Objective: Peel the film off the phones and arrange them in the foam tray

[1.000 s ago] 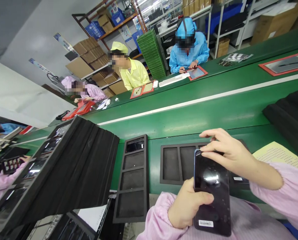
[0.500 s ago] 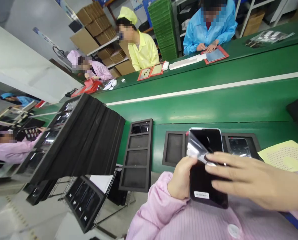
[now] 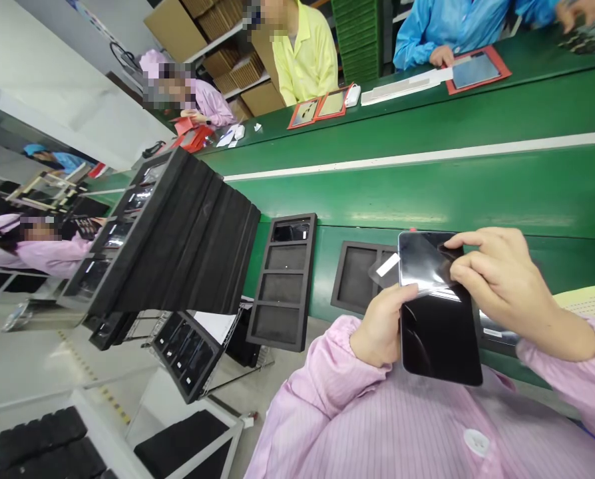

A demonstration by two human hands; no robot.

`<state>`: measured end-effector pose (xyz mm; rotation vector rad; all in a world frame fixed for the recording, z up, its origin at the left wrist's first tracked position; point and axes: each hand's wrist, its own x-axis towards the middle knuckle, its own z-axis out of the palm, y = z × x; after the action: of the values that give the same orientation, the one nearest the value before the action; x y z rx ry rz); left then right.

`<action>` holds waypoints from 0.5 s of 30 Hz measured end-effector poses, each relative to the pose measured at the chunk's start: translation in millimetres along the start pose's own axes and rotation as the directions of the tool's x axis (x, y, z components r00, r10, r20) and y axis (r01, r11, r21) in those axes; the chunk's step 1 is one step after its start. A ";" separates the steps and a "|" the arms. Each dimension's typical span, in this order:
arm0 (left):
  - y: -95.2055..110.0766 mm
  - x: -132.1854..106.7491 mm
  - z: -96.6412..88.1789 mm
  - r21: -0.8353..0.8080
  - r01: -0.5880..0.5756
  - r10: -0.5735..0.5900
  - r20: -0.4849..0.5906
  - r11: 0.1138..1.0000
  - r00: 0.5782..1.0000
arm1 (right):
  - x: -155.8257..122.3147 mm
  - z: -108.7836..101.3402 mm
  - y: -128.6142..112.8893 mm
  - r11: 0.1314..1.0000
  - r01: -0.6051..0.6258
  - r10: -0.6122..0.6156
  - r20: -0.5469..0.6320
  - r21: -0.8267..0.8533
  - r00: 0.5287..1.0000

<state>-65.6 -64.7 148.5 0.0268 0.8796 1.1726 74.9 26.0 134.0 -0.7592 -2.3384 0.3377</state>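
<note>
My left hand (image 3: 385, 322) grips a dark smartphone (image 3: 440, 339) by its left edge, thumb lying on the front. The phone is tilted in front of my chest, its glossy black screen facing up. Clear film (image 3: 430, 266) shows bright glare and a crease across the screen's upper half. A film flap with a white label (image 3: 388, 265) sticks out past the phone's left edge. My right hand (image 3: 497, 276) is curled at the phone's upper right, thumb and fingers pinching what appears to be the film's edge. Their exact contact is partly hidden.
A black foam tray (image 3: 362, 273) lies partly behind the phone. Another foam tray (image 3: 283, 289) holds one phone in its far slot. Stacked black trays (image 3: 188, 239) stand at left. Yellow paper (image 3: 590, 293) lies at right. Co-workers sit across the green bench (image 3: 427, 189).
My right hand has moved from flat across the phone to a pinch at its upper right. The label has shifted from the phone's lower front to beyond its left edge. The view has tilted down.
</note>
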 end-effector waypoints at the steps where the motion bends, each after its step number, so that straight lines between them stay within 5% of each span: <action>1: 1.8 2.3 -4.2 0.007 -0.018 0.018 -0.019 1.000 1.000 | -2.9 1.6 0.5 0.998 -0.001 0.001 0.005 0.065 1.000; 4: 12.2 20.9 -30.2 0.176 -0.118 0.143 -0.136 0.977 0.980 | -14.6 3.1 8.4 0.942 -0.066 0.049 0.058 0.328 0.997; 6: 19.0 44.6 -54.8 0.347 -0.144 0.227 -0.212 0.927 0.951 | -22.2 2.4 18.3 0.879 -0.237 0.218 0.093 0.414 0.971; 10: 8.5 96.4 -89.9 0.531 -0.102 0.288 -0.281 0.841 0.915 | -37.1 12.2 40.3 0.789 -0.515 0.520 0.083 0.335 0.850; 15: -36.9 118.3 -88.0 0.668 -0.064 0.320 -0.268 0.741 0.909 | -66.4 82.6 63.2 0.896 -0.439 0.428 0.134 0.068 0.894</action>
<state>-77.8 -21.4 3.3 0.4971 1.6325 1.0241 89.7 33.2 11.7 -1.2454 -2.2191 0.7013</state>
